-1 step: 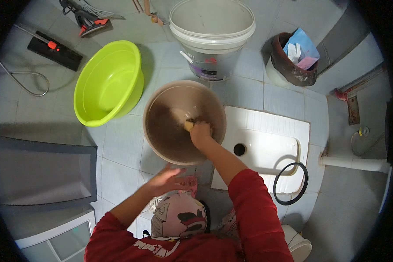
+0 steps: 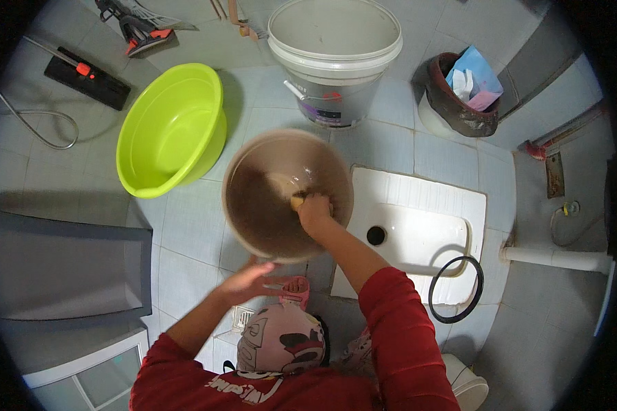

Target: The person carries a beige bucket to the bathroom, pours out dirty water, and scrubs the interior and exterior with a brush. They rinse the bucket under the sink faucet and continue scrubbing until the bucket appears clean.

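The right hand [image 2: 316,210] is down inside the brown basin [image 2: 241,188], its fingers closed round a yellow sponge [image 2: 297,203], only the left end showing past them. The sponge sits low in the basin, near its middle; how hard it is pressed cannot be told. The left hand [image 2: 248,282] is bare, its fingers loosely spread at the near rim; whether they touch it is unclear.

Even strokes would probably come easier with the sponge held flat, the fingers fanned across its back rather than bunched. The basin looks light enough to skid, so a firm left-hand hold on the near rim should help steady it. Glints inside suggest a wet, slippery surface, which calls for a snug grip and modest pressure. The bucket [image 2: 365,92] stands just beyond the far rim, the green tub [image 2: 168,130] apart at the left and the toilet [image 2: 418,240] close on the right, so short strokes seem safer than shoves that could shift the basin
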{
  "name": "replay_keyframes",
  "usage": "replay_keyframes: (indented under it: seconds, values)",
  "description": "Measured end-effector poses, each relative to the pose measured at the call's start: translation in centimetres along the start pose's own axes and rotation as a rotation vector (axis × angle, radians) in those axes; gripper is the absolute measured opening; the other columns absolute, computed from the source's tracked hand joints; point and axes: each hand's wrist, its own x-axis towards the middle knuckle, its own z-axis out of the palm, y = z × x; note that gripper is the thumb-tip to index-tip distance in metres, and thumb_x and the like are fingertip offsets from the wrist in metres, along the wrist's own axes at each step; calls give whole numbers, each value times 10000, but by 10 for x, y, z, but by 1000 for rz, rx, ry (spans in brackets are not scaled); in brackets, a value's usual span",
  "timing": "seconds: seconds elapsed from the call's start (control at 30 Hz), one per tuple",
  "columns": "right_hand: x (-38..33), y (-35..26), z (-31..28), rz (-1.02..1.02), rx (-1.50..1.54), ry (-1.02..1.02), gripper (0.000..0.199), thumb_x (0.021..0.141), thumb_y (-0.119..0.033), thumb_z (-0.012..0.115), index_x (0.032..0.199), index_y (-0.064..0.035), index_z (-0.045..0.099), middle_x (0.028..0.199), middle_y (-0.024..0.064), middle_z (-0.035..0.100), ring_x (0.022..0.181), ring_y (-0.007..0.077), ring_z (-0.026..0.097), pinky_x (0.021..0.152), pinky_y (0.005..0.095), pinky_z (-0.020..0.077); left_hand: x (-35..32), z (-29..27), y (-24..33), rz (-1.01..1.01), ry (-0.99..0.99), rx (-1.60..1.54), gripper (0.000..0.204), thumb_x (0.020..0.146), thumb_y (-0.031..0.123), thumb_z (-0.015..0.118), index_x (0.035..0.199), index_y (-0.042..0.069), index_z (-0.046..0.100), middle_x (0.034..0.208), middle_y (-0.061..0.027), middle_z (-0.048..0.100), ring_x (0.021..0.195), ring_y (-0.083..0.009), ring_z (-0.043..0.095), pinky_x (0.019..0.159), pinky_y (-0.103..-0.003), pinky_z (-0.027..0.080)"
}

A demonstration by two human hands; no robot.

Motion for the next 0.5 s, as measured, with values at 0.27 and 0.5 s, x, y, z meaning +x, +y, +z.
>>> replay_keyframes:
  seconds: [0.27, 0.5]
  values:
    - [-10, -46, 16, -64, -39, 64, 249, 786, -144, 510, 982, -46, 629, 1002, 142, 599, 964, 278, 538, 758, 379, 466, -18, -98, 54, -90, 352, 283, 400, 806, 248, 546, 1124, 19, 464, 1104, -152, 529, 1023, -282, 528, 855, -485, 441]
    - [75, -52, 132, 139, 472, -19, 349, 865, -161, 391, 1152, 1, 507, 1166, 169, 517, 1070, 348, 490, 853, 448, 424, 17, -32, -39, 152, 343, -215, 425, 769, 103, 512, 1135, -83, 402, 1150, -205, 479, 1059, -342, 483, 924, -482, 392]
